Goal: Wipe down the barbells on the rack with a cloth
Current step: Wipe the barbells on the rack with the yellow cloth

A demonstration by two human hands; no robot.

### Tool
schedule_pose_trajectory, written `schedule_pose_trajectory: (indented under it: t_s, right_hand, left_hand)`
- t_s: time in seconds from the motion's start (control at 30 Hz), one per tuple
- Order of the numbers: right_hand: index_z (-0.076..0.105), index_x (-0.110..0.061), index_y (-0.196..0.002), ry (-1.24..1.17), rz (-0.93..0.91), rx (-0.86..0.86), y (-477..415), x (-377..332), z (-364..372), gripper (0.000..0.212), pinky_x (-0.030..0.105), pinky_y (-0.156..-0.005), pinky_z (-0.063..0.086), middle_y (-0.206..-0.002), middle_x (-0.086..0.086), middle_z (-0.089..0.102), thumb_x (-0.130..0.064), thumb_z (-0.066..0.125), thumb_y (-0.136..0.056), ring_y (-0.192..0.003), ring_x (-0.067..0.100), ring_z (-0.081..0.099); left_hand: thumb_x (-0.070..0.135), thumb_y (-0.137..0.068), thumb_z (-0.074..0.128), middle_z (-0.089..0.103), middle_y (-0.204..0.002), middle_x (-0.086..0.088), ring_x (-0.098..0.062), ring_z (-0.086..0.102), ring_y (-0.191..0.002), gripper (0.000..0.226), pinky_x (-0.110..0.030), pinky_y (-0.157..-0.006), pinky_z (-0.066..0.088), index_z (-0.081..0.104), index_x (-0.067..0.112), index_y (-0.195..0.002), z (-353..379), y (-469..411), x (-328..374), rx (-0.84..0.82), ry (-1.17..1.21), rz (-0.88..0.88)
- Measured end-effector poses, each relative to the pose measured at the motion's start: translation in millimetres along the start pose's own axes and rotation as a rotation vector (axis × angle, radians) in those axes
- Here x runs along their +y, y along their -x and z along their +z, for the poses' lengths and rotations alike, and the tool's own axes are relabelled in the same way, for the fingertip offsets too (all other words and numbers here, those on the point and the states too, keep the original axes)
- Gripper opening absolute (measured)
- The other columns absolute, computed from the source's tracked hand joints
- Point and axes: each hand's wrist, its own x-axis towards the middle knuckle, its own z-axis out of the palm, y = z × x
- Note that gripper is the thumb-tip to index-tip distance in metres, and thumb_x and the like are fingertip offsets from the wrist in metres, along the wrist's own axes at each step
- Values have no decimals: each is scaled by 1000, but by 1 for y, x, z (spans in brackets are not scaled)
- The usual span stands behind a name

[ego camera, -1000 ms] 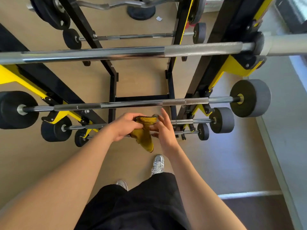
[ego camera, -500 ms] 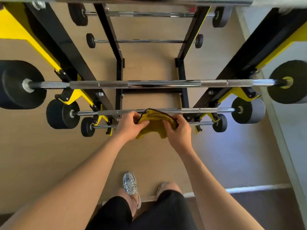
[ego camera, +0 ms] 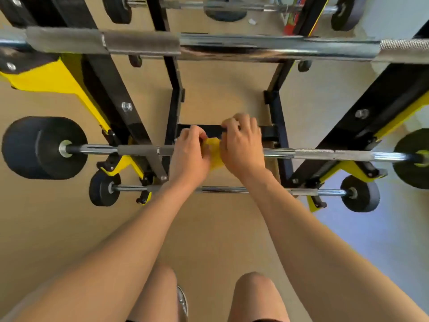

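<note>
A yellow cloth point(ego camera: 214, 153) is bunched over the middle of a chrome barbell point(ego camera: 325, 154) that lies across the black and yellow rack point(ego camera: 116, 98). My left hand point(ego camera: 189, 155) grips the cloth from the left and my right hand point(ego camera: 242, 144) grips it from the right, both with fingers curled over the bar. Most of the cloth is hidden between the hands. A smaller barbell point(ego camera: 222, 189) sits on the rack just below my wrists, and a thick barbell point(ego camera: 255, 47) crosses the top of the view.
Black weight plates cap the bar ends, at the left point(ego camera: 44, 147) and at the right edge point(ego camera: 413, 159). More barbells point(ego camera: 232, 5) hang on the far side of the rack. My knees and one silver shoe point(ego camera: 182, 300) are on the tan floor below.
Both hands have gone up with the cloth from a lower bar to this larger barbell. The cloth is now bunched tighter between them, and the view has come closer to the rack.
</note>
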Motion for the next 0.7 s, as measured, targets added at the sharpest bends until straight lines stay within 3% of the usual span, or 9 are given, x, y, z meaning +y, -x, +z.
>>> schedule_pose_trajectory:
  t_s: [0.07,0.1,0.23,0.33,0.43,0.5,0.63,0.7]
  right_hand:
    - [47,-20,-146,-7,-205,-260,10,-8,26,45,47,-105,45,-130,5,63,-42,44,-106,-118,29,59]
    - [44,-22,-147,83,-266,-303,12,-9,37,50,47,-104,44,-128,3,64,-50,44,-106,-115,28,61]
    - [45,-26,-146,293,-316,-168,0,-4,69,51,40,-79,45,-111,4,67,-48,56,-101,-101,29,67]
    - [46,-26,-144,337,-346,-73,4,12,76,50,39,-74,43,-105,5,67,-35,62,-97,-94,30,67]
    - [53,-21,-124,329,-319,101,28,64,63,33,43,-80,44,-102,6,65,-26,58,-92,-92,33,63]
    - [56,-19,-116,315,-212,196,44,119,40,29,44,-84,43,-101,7,64,-27,54,-88,-93,35,60]
    - [58,-18,-111,499,110,80,57,173,-4,40,52,-107,39,-103,8,68,-48,47,-87,-103,35,63]
    - [62,-18,-109,572,209,-2,46,144,-3,40,57,-122,20,-103,8,71,-52,60,-88,-108,34,66]
  left_hand:
    - [20,-100,51,58,-119,-1,-22,62,-104,17,-45,-86,59,55,22,-116,9,4,-21,140,-70,41]
    - [22,-99,44,62,-117,-1,-22,62,-105,21,-46,-87,58,57,22,-115,14,6,-29,192,-58,38]
    - [21,-101,38,69,-97,5,-16,63,-97,28,-41,-87,57,66,21,-103,36,0,-39,331,-9,108]
    - [14,-103,42,67,-91,9,-12,62,-89,25,-31,-80,54,67,21,-99,58,-9,-33,409,25,156]
    - [16,-104,44,66,-92,7,-13,61,-90,22,-22,-79,44,66,21,-102,76,-9,-25,457,-22,164]
    - [20,-105,45,66,-93,6,-15,61,-90,18,-28,-88,44,63,21,-106,87,-7,-24,449,-89,146]
    - [26,-110,40,62,-96,0,-23,56,-101,17,-39,-102,38,55,18,-113,94,-4,-28,289,-89,117]
    - [29,-112,34,63,-96,-1,-26,53,-106,21,-43,-106,30,53,20,-117,92,-5,-29,227,-83,130]
